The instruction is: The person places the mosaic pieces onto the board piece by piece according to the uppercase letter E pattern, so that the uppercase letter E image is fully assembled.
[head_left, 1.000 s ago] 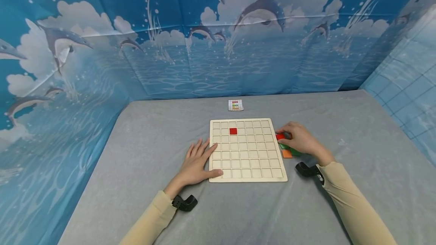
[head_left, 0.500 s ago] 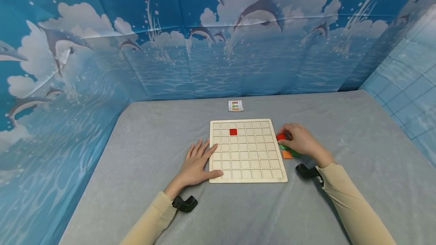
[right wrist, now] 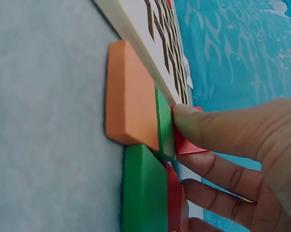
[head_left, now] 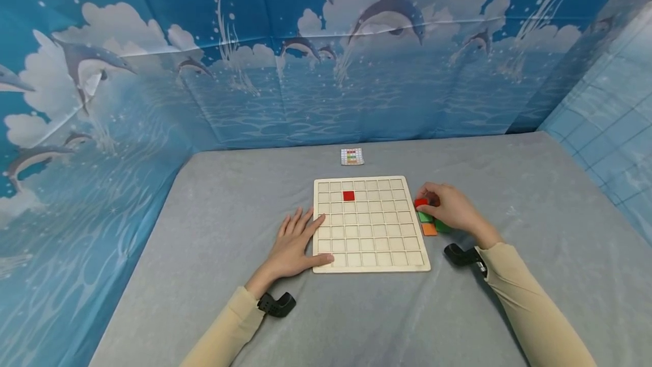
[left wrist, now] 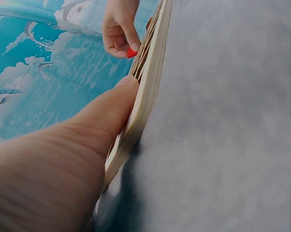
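Observation:
My left hand (head_left: 289, 251) lies with fingers spread at the left edge of a wooden grid board (head_left: 377, 231), its thumb and index finger over the rim. A red square tile (head_left: 348, 196) sits in one cell near the board's far side. Just beyond the right edge, my right hand (head_left: 454, 209) pinches another red tile (right wrist: 188, 142) between thumb and fingers. Beneath and beside that tile are a green tile (right wrist: 166, 126), an orange tile (right wrist: 131, 94), a second green tile (right wrist: 145, 193) and one more red tile (right wrist: 174, 198), partly hidden by the fingers.
A small card (head_left: 352, 157) printed with a coloured grid lies behind the board. Grey cloth (head_left: 244, 186) covers the table. A blue dolphin-print curtain (head_left: 316, 95) stands along the back and left.
The pinched red tile has shifted slightly to the right with my right hand, and more of the green tile below it shows. My left hand stays in place on the board.

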### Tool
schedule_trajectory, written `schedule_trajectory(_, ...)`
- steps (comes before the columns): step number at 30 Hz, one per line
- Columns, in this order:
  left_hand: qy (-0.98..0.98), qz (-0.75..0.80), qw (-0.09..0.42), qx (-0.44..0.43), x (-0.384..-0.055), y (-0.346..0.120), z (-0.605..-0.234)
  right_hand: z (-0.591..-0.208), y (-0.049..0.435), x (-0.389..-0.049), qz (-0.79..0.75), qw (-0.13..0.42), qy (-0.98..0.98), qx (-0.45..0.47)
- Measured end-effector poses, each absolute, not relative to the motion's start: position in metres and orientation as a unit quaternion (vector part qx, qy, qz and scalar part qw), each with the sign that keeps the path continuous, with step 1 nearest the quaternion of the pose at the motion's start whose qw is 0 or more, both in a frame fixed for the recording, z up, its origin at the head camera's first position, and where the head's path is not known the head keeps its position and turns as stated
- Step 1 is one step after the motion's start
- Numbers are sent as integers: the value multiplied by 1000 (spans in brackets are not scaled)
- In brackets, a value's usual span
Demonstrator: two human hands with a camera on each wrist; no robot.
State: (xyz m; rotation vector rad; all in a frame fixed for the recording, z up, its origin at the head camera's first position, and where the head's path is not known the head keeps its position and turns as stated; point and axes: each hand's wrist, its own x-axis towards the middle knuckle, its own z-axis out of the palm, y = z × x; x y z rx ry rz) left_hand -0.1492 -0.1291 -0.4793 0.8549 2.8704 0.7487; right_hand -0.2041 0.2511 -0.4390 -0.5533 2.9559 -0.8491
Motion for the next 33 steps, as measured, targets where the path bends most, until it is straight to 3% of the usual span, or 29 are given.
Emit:
schedule_trajectory(10,931,238,39,274,-151,-128,-478,-437,252,-206,-313,20,937,-153)
schedule_trajectory(15,933,234,36,272,-150,-129,-479,-436,246,-205,-333,-1,932,-146)
schedule_trajectory(26,932,236,34,272,-151,-131,-475,-438,212,-212,-382,-15,905,-189)
schedule_trajectory(33,932,236,41,273,-150,-129,-473,-438,191,-221,-389,11,896,-213)
